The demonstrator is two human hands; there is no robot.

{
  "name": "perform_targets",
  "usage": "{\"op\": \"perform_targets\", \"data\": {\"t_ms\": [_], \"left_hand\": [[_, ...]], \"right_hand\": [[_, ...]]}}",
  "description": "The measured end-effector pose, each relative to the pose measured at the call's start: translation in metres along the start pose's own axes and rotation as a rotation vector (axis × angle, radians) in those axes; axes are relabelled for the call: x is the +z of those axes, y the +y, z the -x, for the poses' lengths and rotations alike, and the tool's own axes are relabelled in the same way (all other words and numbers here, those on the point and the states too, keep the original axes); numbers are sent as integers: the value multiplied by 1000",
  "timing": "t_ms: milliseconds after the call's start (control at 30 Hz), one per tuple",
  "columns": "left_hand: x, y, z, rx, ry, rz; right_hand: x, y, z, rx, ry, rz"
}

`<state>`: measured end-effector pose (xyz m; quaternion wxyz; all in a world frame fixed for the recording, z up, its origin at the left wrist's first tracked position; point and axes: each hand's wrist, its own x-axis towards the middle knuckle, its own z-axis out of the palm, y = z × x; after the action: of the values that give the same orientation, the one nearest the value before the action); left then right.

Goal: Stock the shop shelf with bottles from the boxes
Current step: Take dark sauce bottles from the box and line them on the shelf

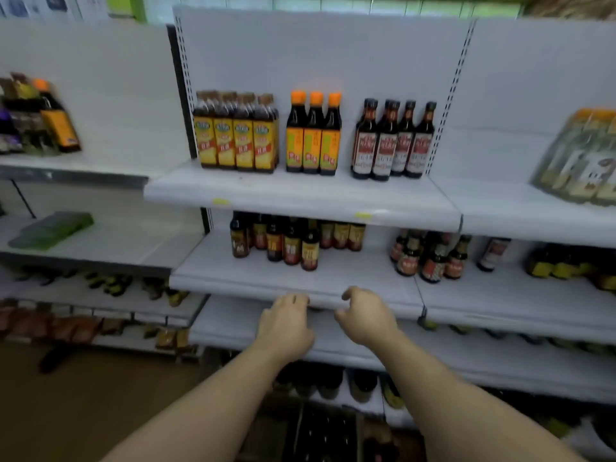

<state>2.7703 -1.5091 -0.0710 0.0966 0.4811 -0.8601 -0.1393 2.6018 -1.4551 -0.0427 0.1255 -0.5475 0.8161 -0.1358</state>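
white back panels point(316, 55), slotted metal uprights point(451, 95), brown floor point(83, 411) lower left, green wall strip point(133, 5) up top

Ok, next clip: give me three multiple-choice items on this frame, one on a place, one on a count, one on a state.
1. Where on the upper shelf do the orange-capped bottles stand?
A. Between the yellow-label bottles and the red-label bottles
B. At one end of the row
C. Behind the other bottles

2. How many orange-capped bottles are in that group?
A. Two
B. Three
C. Five

3. What do the left hand and the right hand hold?
A. A bottle each
B. One bottle between them
C. Nothing

Answers:
1 A: another group flanks them on each side.
2 B: three orange caps show side by side.
3 C: both hands' fingers are loosely curled with nothing in them.
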Motion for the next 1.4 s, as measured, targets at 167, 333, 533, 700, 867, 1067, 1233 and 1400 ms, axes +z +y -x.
{"op": "perform_targets", "data": {"t_ms": [167, 333, 533, 700, 867, 1067, 1233, 1400], "left_hand": [[73, -7, 8, -73, -125, 18], [149, -6, 18, -204, -287, 48], [238, -12, 34, -363, -476, 39], [309, -24, 41, -418, -567, 64], [399, -56, 31, -448, -592, 65], [517, -122, 14, -441, -629, 35], [619, -171, -20, -403, -570, 38], [693, -198, -49, -406, -630, 114]], "right_hand": [[57, 40, 13, 58, -152, -8], [110, 95, 14, 68, -298, 58], [184, 160, 8, 72, -483, 44], [249, 194, 2, 110, -609, 51], [337, 223, -16, 163, -682, 29], [464, 256, -46, 214, -716, -29], [580, 283, -76, 232, -662, -65], [669, 300, -93, 215, -649, -32]]}}
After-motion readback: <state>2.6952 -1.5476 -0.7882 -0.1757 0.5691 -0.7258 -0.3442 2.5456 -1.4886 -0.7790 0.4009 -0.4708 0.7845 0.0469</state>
